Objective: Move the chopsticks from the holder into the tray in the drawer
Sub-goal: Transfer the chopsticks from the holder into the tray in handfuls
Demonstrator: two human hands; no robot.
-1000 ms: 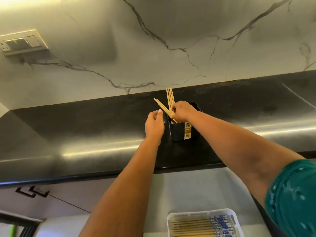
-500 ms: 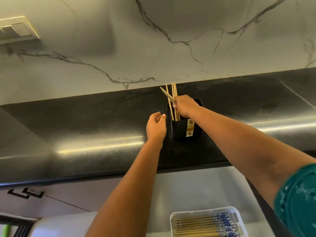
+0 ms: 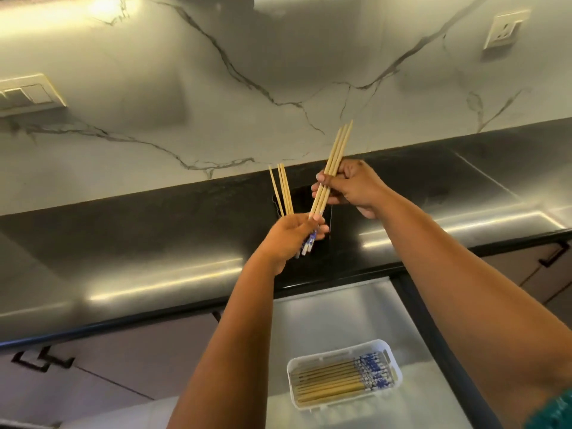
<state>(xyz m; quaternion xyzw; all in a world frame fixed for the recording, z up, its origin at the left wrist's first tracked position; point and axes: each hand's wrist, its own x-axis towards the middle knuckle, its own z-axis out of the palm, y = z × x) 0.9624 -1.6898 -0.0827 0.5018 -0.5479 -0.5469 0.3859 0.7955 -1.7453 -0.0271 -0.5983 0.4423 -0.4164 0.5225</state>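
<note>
Gripping 1 bundle of chopsticks [image 3: 330, 168], both hands, left [image 3: 289, 235] and right [image 3: 356, 188], above holder [image 3: 305, 199].

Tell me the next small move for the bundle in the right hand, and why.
Probably swing the right hand back and down toward the white tray in the open drawer. Its chopsticks are already clear of the black holder, and the tray holds others lying flat, blue-patterned ends to the right. The left hand grips its own bunch, so it can follow.

Home kitchen here: glossy black stone surface [image 3: 154, 243], white marble-veined backsplash [image 3: 216, 103] w/ wall socket [image 3: 503, 30], beige cabinet fronts [image 3: 123, 351], open steel-lined drawer [image 3: 340, 314].
</note>
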